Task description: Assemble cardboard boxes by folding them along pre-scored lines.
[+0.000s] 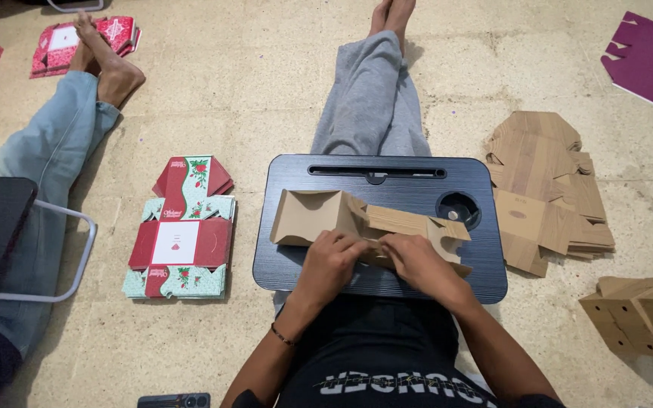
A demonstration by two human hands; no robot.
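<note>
Matt brown cardboard box blank [341,215]; smooth black plastic lap tray [387,189]; rough stone floor [266,98].

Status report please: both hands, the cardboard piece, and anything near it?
Left hand and right hand both grip the brown cardboard box blank, half folded, on the black lap desk. Nothing blocks it.

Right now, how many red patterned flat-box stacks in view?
2: one stack of red patterned flat boxes left of the lap desk, another red stack top left by a co-worker's foot. More may be cropped.
</note>
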